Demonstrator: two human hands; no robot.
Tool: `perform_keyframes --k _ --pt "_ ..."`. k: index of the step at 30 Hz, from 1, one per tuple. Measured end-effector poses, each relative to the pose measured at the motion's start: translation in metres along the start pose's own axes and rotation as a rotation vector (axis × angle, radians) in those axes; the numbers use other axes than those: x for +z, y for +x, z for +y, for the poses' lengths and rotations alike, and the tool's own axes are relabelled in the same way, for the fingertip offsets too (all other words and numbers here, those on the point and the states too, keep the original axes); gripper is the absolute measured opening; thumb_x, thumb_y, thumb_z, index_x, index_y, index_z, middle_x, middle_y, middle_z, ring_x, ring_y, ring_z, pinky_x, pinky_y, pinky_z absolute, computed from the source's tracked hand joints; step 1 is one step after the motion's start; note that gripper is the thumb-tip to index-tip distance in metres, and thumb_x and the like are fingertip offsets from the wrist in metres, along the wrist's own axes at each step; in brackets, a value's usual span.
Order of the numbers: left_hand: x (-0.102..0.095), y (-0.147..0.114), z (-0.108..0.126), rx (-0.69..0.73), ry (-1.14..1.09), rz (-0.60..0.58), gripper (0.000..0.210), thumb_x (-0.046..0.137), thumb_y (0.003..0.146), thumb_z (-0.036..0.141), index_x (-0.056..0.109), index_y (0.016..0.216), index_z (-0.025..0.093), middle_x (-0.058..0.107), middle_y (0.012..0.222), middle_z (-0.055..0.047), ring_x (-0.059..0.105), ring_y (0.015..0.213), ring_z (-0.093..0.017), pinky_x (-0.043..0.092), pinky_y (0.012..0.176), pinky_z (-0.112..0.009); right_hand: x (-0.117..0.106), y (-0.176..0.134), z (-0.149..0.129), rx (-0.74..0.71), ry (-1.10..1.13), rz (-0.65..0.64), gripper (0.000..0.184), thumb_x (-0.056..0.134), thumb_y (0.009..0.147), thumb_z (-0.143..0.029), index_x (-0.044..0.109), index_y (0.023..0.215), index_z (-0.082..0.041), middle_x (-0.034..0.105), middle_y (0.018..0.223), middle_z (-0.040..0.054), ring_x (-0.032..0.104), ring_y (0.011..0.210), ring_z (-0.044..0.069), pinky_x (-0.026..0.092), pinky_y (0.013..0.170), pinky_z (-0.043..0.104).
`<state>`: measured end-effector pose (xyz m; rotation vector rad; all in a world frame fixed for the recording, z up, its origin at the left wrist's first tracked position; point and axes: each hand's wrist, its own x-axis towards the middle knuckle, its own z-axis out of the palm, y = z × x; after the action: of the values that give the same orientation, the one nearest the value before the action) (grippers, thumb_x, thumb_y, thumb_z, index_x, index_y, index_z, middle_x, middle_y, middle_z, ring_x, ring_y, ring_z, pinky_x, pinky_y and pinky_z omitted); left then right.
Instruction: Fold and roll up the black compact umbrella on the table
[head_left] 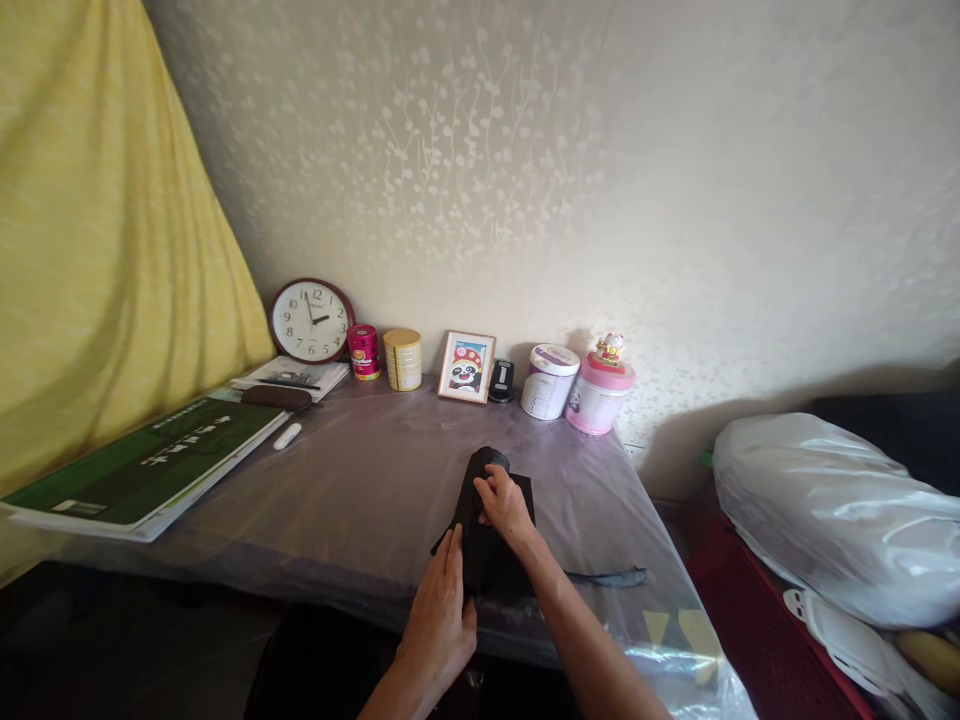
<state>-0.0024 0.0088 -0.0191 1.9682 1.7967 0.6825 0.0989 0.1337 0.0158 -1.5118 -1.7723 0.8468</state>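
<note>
A black folding umbrella [474, 560], its loose dark fabric bundled, lies lengthwise at the near edge of the table. Its rounded end [489, 458] points away from me. My left hand [442, 605] holds it from the left, fingers long and close together along its side, thumb nearer me. Over its upper part, my right hand [502, 505] is closed with bent fingers pinching the black fabric. What lies beneath the right fingers is hidden. A dark grey strap [611, 577] stretches out on the table to the right, beyond my right forearm.
Along the wall stand a clock [312, 320], a pink tin [364, 352], a yellow-lidded can [403, 360], a panda picture [466, 368], and two tubs [550, 382]. Green book [150, 460] and brown case [276, 398] lie left. A plastic bag [832, 510] bulges right of the table [360, 490].
</note>
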Motion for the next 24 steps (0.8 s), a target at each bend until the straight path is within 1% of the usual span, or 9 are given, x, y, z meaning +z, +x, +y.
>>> perform_keyframes --k 3,7,10,12,14,18,21,22,24 --pt "0.001 -0.001 -0.003 0.014 -0.030 0.060 0.073 0.038 0.071 0.007 0.008 0.138 0.008 0.027 0.144 -0.017 0.026 0.134 -0.022 0.028 0.109 -0.041 0.000 -0.004 -0.008 -0.042 -0.080 -0.008 0.025 0.044 0.086 -0.025 0.053 0.108 -0.016 0.063 0.063 -0.0035 0.055 0.042 0.008 0.043 0.051 0.020" --pt "-0.002 -0.004 -0.001 0.047 -0.095 0.152 0.084 0.041 0.073 0.009 -0.010 0.140 0.015 0.029 0.143 -0.014 0.033 0.130 -0.023 0.034 0.104 -0.041 0.000 -0.012 -0.017 -0.119 -0.174 -0.006 0.023 0.044 0.087 -0.025 0.055 0.106 -0.016 0.067 0.066 -0.0013 0.063 0.061 0.013 0.042 0.060 0.021" --pt "-0.006 -0.006 0.002 0.071 -0.025 0.177 0.086 0.043 0.074 0.011 -0.013 0.139 0.017 0.034 0.139 -0.015 0.039 0.125 -0.026 0.036 0.100 -0.046 0.001 -0.018 -0.023 -0.144 -0.235 -0.027 0.023 0.045 0.087 -0.024 0.055 0.106 -0.017 0.068 0.069 -0.0001 0.065 0.072 0.015 0.041 0.064 0.022" --pt "-0.008 -0.005 0.004 0.082 0.067 0.157 0.085 0.044 0.074 0.011 -0.010 0.140 0.019 0.039 0.134 -0.015 0.044 0.120 -0.028 0.037 0.098 -0.048 0.001 -0.020 -0.024 -0.151 -0.237 -0.042 0.022 0.046 0.086 -0.023 0.056 0.105 -0.018 0.069 0.073 0.0003 0.065 0.073 0.014 0.041 0.064 0.021" --pt "-0.009 -0.005 0.004 0.075 0.149 0.110 0.083 0.044 0.075 0.011 -0.005 0.141 0.021 0.045 0.126 -0.014 0.048 0.113 -0.028 0.039 0.095 -0.047 0.001 -0.021 -0.023 -0.173 -0.197 -0.057 0.020 0.046 0.087 -0.023 0.057 0.102 -0.019 0.069 0.073 -0.0005 0.065 0.071 0.013 0.042 0.063 0.021" --pt "-0.005 -0.002 0.000 0.035 0.182 0.029 0.074 0.038 0.076 0.008 0.003 0.141 0.016 0.048 0.118 -0.014 0.052 0.106 -0.025 0.042 0.091 -0.041 -0.002 -0.028 -0.014 -0.300 -0.057 -0.077 0.019 0.042 0.089 -0.023 0.057 0.101 -0.021 0.067 0.068 -0.0035 0.063 0.066 0.011 0.044 0.065 0.021" --pt "0.002 -0.001 -0.010 0.034 0.165 0.011 0.072 0.037 0.077 0.009 0.005 0.141 0.012 0.044 0.124 -0.017 0.049 0.113 -0.026 0.040 0.094 -0.040 -0.005 -0.035 -0.002 -0.456 -0.046 0.011 0.021 0.041 0.091 -0.026 0.060 0.099 -0.022 0.069 0.082 -0.0006 0.061 0.080 0.013 0.045 0.076 0.024" --pt "0.005 -0.001 -0.014 0.041 0.162 0.013 0.072 0.037 0.077 0.010 0.005 0.141 0.011 0.043 0.127 -0.018 0.047 0.115 -0.027 0.039 0.096 -0.041 -0.006 -0.036 0.002 -0.513 -0.070 0.036 0.022 0.041 0.091 -0.026 0.062 0.098 -0.022 0.069 0.089 0.0009 0.059 0.088 0.014 0.044 0.082 0.027" --pt "0.011 0.000 -0.022 0.059 0.153 0.015 0.072 0.038 0.077 0.012 0.005 0.141 0.011 0.042 0.129 -0.018 0.045 0.118 -0.027 0.038 0.097 -0.041 -0.007 -0.035 0.009 -0.600 -0.134 0.052 0.022 0.043 0.091 -0.026 0.063 0.098 -0.022 0.067 0.104 0.0026 0.053 0.107 0.016 0.037 0.096 0.033"
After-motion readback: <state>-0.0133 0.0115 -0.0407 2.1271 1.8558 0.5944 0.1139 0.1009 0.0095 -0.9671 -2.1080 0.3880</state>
